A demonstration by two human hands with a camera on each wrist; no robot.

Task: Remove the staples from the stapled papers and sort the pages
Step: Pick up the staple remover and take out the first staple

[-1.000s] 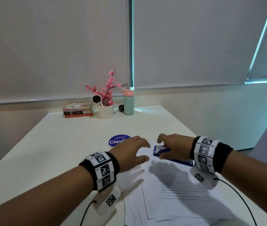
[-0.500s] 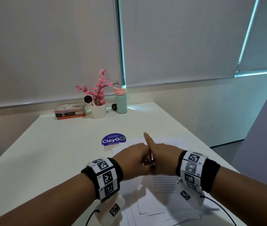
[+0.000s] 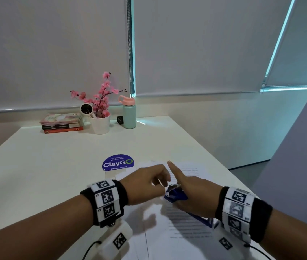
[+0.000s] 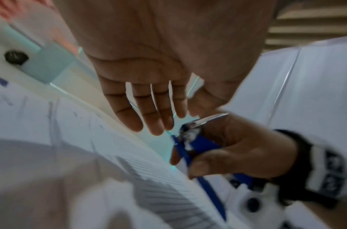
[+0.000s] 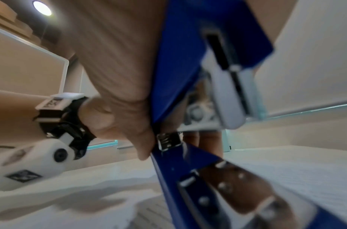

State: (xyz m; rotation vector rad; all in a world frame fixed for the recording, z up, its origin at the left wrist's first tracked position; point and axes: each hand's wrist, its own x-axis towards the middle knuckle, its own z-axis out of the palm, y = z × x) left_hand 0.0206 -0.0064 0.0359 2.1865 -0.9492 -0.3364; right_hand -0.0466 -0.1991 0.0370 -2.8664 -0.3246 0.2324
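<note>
A blue stapler [image 3: 175,194] is swung open above printed pages [image 3: 186,222] on the white table [image 3: 55,166]. My right hand [image 3: 195,194] grips it with the index finger pointing forward. In the right wrist view the stapler [image 5: 184,77] shows its upper arm raised and its base with a metal plate below. My left hand [image 3: 149,182] sits just left of the stapler's metal front end. The left wrist view shows the left hand [image 4: 149,69] with its fingers nearly straight and its thumb beside the stapler [image 4: 199,144] tip. More sheets [image 3: 192,171] lie beyond.
A round blue ClayGo sticker [image 3: 118,163] lies ahead of the hands. At the table's far edge stand stacked books [image 3: 60,123], a white pot of pink flowers [image 3: 100,124] and a teal bottle [image 3: 129,114]. The table's right edge [image 3: 224,166] runs close to the papers.
The hands came together over the pages half a second ago. Now the left hand has drawn slightly left and the stapler's open front end shows between the hands.
</note>
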